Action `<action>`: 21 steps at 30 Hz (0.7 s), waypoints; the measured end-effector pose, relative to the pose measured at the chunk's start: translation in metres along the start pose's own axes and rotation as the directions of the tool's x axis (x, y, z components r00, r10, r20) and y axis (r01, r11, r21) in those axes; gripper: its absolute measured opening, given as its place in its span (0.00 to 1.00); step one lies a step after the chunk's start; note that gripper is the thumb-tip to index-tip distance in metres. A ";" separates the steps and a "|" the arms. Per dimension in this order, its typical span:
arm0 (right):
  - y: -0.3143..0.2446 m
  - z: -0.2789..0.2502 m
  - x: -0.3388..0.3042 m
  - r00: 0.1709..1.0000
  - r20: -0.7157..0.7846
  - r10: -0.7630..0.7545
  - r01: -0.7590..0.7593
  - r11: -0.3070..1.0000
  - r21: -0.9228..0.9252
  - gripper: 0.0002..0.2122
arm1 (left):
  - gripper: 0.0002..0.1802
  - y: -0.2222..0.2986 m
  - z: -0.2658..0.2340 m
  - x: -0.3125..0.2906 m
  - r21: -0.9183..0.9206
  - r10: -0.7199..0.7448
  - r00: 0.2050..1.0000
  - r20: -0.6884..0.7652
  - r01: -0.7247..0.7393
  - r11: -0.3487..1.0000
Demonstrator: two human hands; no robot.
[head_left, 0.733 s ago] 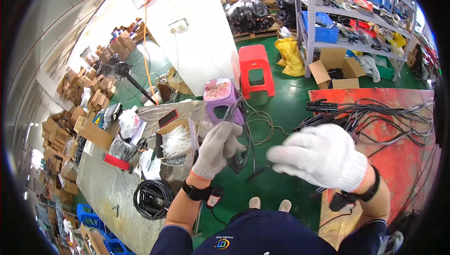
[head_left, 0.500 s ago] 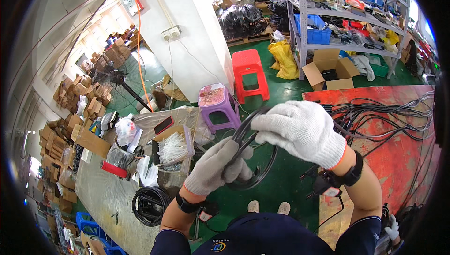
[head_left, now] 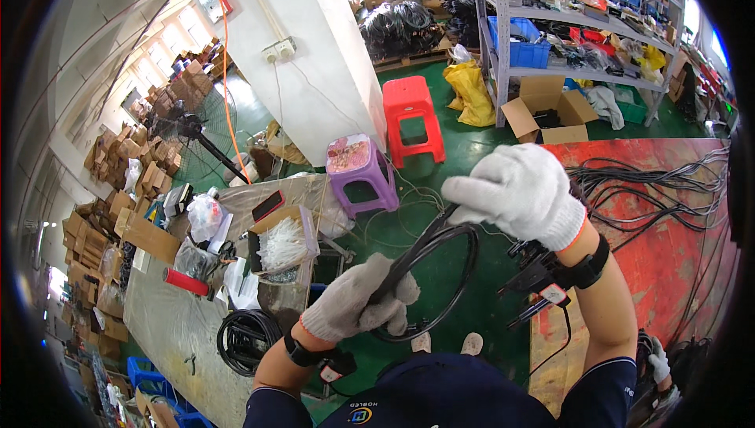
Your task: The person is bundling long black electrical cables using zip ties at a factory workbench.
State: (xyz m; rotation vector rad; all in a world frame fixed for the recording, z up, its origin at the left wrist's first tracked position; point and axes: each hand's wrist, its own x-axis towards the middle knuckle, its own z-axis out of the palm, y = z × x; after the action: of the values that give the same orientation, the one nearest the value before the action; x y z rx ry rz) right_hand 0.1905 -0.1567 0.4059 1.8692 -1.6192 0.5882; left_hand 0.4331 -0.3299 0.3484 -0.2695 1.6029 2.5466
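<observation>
My left hand [head_left: 358, 298], in a white knitted glove, is closed around a looped bundle of black cable [head_left: 425, 245]. The loop hangs to the right of that hand, above the green floor. My right hand [head_left: 515, 196], gloved the same way, pinches the upper end of the bundle between thumb and fingers. Each wrist wears a black strap with a small device on it. Left of my left hand, a finished-looking coil of black cable [head_left: 248, 341] lies on the plastic-covered table [head_left: 169, 326].
On the table are a box of white cable ties [head_left: 283, 247], a phone [head_left: 268, 205], a red roll [head_left: 186, 282] and pliers [head_left: 189, 363]. Loose black cables [head_left: 653, 192] lie on a red surface at right. Purple [head_left: 360, 172] and red stools [head_left: 410, 125] stand ahead. Another person's gloved hand [head_left: 659, 363] shows lower right.
The cable loop has turned and spread wider, with its bundled side now slanting between my hands. My right hand has shifted slightly right, its fingertips lower on the cable. The view has moved a little.
</observation>
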 end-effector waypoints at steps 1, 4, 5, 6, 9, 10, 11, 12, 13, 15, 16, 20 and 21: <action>0.001 0.001 -0.002 1.000 0.012 0.000 0.000 1.000 0.005 0.11 | 0.30 0.002 0.002 -0.002 -0.002 -0.001 1.000 -0.001 0.001 1.000; 0.012 0.014 -0.023 0.997 0.072 0.030 -0.030 1.000 0.004 0.13 | 0.27 0.013 0.005 -0.016 0.325 -0.015 0.999 -0.035 0.026 0.945; 0.022 0.018 -0.038 0.991 0.120 0.062 -0.062 0.998 -0.007 0.15 | 0.26 0.017 -0.001 -0.027 0.417 -0.004 1.000 0.001 0.003 0.909; 0.038 0.014 -0.060 0.984 0.100 0.147 -0.145 0.989 -0.026 0.19 | 0.26 0.021 -0.010 -0.038 0.503 0.007 0.999 0.042 -0.027 0.864; 0.099 -0.021 -0.173 0.841 0.080 0.535 -0.507 0.831 -0.227 0.18 | 0.27 -0.016 -0.080 -0.111 0.060 0.537 0.843 -0.044 -0.534 0.843; 0.113 -0.032 -0.215 0.772 -0.003 0.636 -0.614 0.744 -0.266 0.18 | 0.27 -0.018 -0.104 -0.130 -0.146 0.656 0.754 0.047 -0.644 0.751; 0.122 -0.048 -0.265 0.537 -0.034 0.843 -0.843 0.538 0.000 0.16 | 0.27 -0.013 -0.123 -0.147 -0.070 0.676 0.734 -0.061 -0.679 0.731; 0.122 -0.057 -0.306 0.551 -0.090 0.830 -0.834 0.552 -0.011 0.15 | 0.26 -0.011 -0.134 -0.160 0.007 0.694 0.699 -0.170 -0.704 0.711; 0.128 -0.062 -0.343 0.535 0.013 0.845 -0.845 0.535 0.001 0.14 | 0.28 -0.011 -0.141 -0.163 0.178 0.658 0.733 -0.171 -0.634 0.753; 0.096 -0.055 -0.311 0.480 0.258 0.838 -0.863 0.504 -0.031 0.12 | 0.24 -0.024 -0.128 -0.143 0.143 0.575 0.728 -0.375 -0.567 0.811; 0.073 -0.046 -0.272 0.530 0.299 0.794 -0.827 0.561 -0.024 0.10 | 0.24 -0.020 -0.120 -0.127 0.246 0.553 0.746 -0.371 -0.496 0.833; -0.001 -0.048 -0.135 0.814 0.400 0.421 -0.514 0.843 0.159 0.08 | 0.19 -0.006 -0.070 -0.043 0.110 0.261 0.667 -0.698 -0.260 0.959; -0.015 -0.052 -0.102 0.865 0.368 0.342 -0.433 0.879 0.199 0.09 | 0.19 -0.002 -0.061 -0.031 0.095 0.207 0.664 -0.718 -0.201 0.975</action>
State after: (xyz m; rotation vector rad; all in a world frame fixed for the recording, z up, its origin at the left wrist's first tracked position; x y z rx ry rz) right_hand 0.1918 -0.0461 0.3736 1.9139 -2.2708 0.7390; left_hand 0.4693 -0.3840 0.3270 -1.3288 1.9540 2.7713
